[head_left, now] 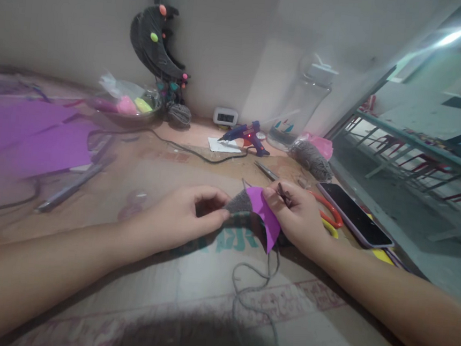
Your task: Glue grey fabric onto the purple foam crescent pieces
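Note:
Over the middle of the table, my left hand (187, 209) pinches the left tip of a grey yarn-wrapped piece (239, 203) between thumb and fingers. A bright purple strip (267, 219), perhaps paper or foam, lies over the right part of that piece. My right hand (301, 217) is closed on the purple strip, its thumb pressing the upper edge. A small dark brown thing (284, 195) shows at the right fingers; its kind is unclear. Loose grey yarn (250, 289) trails down onto the table below the strip. The right fingertips are partly hidden.
A blue glue gun (244, 135) with a lit red light rests ahead. Scissors with orange handles (334, 211) and a phone (356, 215) lie right. Purple sheets (27, 136) spread at left. A jar (303, 106), yarn bundle (311, 158) and small clock (225, 116) stand behind.

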Demonstrator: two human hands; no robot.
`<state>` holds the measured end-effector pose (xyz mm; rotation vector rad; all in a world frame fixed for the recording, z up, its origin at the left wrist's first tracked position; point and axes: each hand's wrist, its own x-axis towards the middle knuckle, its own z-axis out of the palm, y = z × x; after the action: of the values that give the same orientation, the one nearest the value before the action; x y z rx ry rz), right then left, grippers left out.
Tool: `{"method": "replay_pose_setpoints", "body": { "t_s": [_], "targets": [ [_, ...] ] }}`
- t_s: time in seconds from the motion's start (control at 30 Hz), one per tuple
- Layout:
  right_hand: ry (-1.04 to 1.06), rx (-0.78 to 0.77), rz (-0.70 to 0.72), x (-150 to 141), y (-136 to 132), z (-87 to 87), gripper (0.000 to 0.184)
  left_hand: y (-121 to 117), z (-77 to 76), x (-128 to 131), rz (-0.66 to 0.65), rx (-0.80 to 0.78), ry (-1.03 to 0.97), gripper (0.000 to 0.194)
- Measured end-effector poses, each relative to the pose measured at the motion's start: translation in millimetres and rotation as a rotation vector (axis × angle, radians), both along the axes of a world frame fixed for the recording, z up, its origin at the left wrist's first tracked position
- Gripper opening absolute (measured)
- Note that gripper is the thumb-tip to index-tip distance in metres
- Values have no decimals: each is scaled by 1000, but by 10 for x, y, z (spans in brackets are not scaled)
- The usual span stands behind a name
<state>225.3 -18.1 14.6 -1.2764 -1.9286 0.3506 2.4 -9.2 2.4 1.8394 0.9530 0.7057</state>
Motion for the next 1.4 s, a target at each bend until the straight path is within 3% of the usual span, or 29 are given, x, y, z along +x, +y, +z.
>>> {"method": "replay_pose_setpoints", "body": {
  "t_s": [0.33, 0.87, 1.4],
  "targets": [
    [66, -11, -21, 26, 36, -26, 32, 9, 24, -5, 38, 10, 3, 20],
    [38, -55, -57, 44, 87, -55, 34, -3, 45, 9, 24, -104, -74, 20],
    [26, -75, -12, 34, 100, -55, 29, -2, 54, 10, 19, -91, -91, 22]
  ]
}}
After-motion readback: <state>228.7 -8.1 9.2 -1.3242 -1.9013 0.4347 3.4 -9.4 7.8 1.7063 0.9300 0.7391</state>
